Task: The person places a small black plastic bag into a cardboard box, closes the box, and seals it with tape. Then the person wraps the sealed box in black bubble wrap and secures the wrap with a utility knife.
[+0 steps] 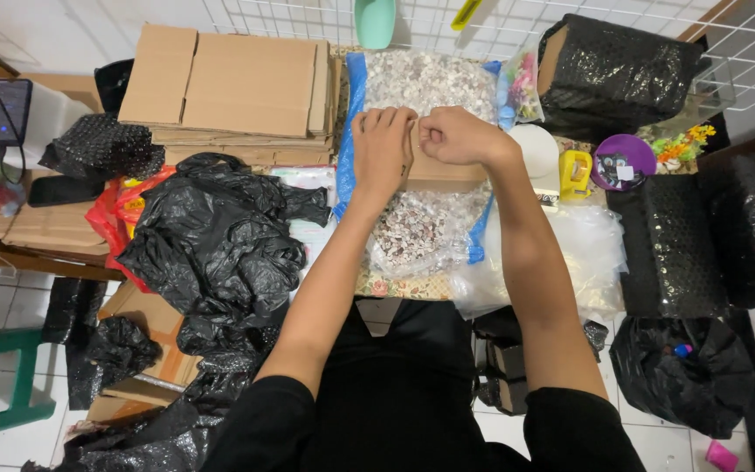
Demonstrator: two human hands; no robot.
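1. The left hand (384,144) lies with fingers curled closed over the top edge of a small cardboard box (443,170).
2. The right hand (456,135) pinches the same edge, fingers shut, touching the left.
3. Just beneath the fingers lies a clear bag of small shells (421,227).
4. Black plastic bags (220,236) lie left of the fingers.

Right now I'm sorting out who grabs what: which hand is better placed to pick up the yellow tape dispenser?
Probably the right hand: the yellow tape dispenser sits on its side, past the white round object. The left hand would have to cross over the small cardboard box.
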